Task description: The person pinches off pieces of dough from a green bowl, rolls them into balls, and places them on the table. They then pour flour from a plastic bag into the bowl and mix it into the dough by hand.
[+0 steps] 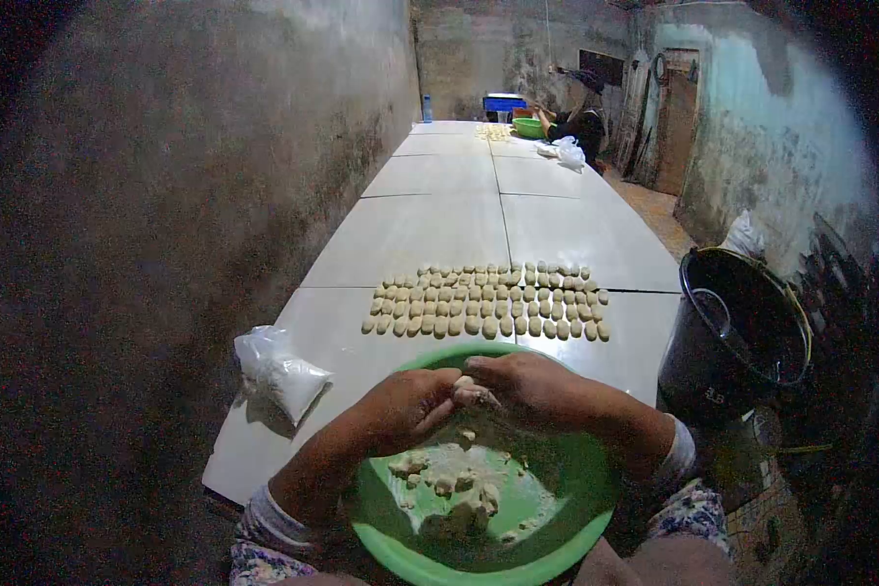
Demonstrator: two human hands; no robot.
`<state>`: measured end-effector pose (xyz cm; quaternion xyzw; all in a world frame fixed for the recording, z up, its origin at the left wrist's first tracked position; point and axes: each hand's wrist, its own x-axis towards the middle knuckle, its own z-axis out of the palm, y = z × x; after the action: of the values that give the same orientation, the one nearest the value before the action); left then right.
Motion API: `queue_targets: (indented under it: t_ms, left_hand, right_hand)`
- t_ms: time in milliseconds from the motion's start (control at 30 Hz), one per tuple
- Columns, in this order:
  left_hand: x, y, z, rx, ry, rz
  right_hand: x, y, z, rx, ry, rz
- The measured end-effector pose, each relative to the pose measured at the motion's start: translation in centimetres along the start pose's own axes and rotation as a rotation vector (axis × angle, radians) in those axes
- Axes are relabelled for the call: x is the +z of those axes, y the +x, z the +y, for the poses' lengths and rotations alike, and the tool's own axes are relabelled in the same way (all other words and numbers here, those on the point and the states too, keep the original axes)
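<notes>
Over the far half of a green basin [381,552], my left hand [412,402] and my right hand [525,387] meet with their fingers curled in. A small pale lump of dough [471,392] is pinched between them. Crumbly dough pieces [459,483] and white flour lie on the basin floor below. Just past the basin, several rows of small oval dough pieces [488,303] are laid out on the white tiled table [430,234].
A plastic bag of white powder [281,373] sits at the table's left edge, near the wall. On the right stands a black bucket [703,366]. At the far end, a person [584,122] sits by another green basin [529,128], a white bag [566,152] and a blue crate [504,104].
</notes>
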<state>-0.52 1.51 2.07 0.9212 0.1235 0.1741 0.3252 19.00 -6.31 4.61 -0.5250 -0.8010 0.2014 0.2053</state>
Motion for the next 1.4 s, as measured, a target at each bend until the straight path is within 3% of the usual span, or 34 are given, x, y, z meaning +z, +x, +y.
queue_targets:
  t_ms: [33, 100, 133, 167, 233, 433, 467, 500, 533, 667, 767, 833, 867, 933, 1033, 1167, 1233, 1267, 1367, 1400]
  left_hand:
    - [-0.1, 0.0, 0.3, 0.003, -0.022, -0.015]
    - [-0.3, -0.3, 0.7, 0.017, -0.208, -0.065]
    - [-0.4, -0.4, 0.7, 0.029, -0.391, -0.112]
    - [-0.6, -0.5, 0.1, 0.031, -0.392, -0.116]
    - [-0.9, -0.4, -0.7, -0.183, -0.598, -0.238]
    - [-0.2, -0.4, -0.3, -0.252, -0.452, -0.109]
    - [-0.1, -0.2, -0.4, -0.156, -0.384, -0.075]
    - [-0.2, -0.1, -0.5, -0.06, -0.316, -0.042]
    - [-0.7, -0.2, -0.3, -0.152, -0.275, -0.081]
    - [0.0, -0.2, -0.2, -0.111, -0.279, 0.017]
    - [0.3, -0.1, -0.4, 0.003, -0.212, 0.121]
    - [-0.3, 0.0, 0.4, -0.133, -0.191, 0.036]
    - [-0.3, -0.1, 0.3, -0.132, -0.191, 0.037]
    - [0.0, -0.3, -0.2, -0.079, -0.705, -0.004]
    - [0.0, -0.3, -0.9, -0.162, -0.765, -0.037]
    - [-0.1, -0.3, -1.4, -0.124, -0.743, -0.018]
    - [0.1, -0.2, -1.7, -0.045, -0.717, -0.053]
    - [0.2, -0.2, -1.6, -0.045, -0.716, -0.053]
    - [0.3, -0.1, -1.2, -0.109, -0.585, -0.044]
    - [0.3, -0.2, -1.1, -0.07, -0.562, -0.031]
  right_hand:
    - [0.3, -0.1, 0.3, 0.001, 0.001, 0.001]
    - [1.1, -0.4, 0.9, 0.055, 0.49, -0.034]
    - [0.7, -0.4, 0.8, -0.084, 0.106, 0.012]
    - [0.3, -0.4, 0.5, -0.081, 0.106, 0.015]
    - [0.1, -0.5, 0.1, -0.116, 0.088, -0.053]
    - [0.5, -0.5, 0.8, -0.188, -0.072, 0.104]
    - [0.3, -0.4, 0.7, -0.192, -0.072, 0.101]
    - [0.1, -0.3, 0.6, -0.136, -0.176, 0.088]
    - [0.0, -0.2, 0.4, -0.08, -0.28, 0.075]
    - [0.1, -0.4, 0.1, -0.048, -0.139, 0.054]
    - [0.9, 0.1, 1.7, -0.141, -0.112, 0.132]
    - [0.9, 0.3, 1.8, 0.09, 0.246, 0.055]
    - [0.7, 0.2, 1.6, 0.089, 0.245, 0.054]
    - [-0.1, -0.1, 0.7, 0.055, 0.193, 0.05]
    - [-0.4, -0.2, 0.0, 0.124, 0.38, 0.024]
    - [0.3, 0.1, 0.6, 0.135, 0.546, 0.106]
    - [0.2, 0.0, 0.5, -0.044, 0.843, 0.237]
    - [0.1, 0.0, 0.0, 0.132, 1.079, 0.198]
    - [0.3, 0.1, 0.6, 0.031, 1.038, 0.152]
    - [0.2, 0.0, 1.5, -0.022, 0.589, 0.17]
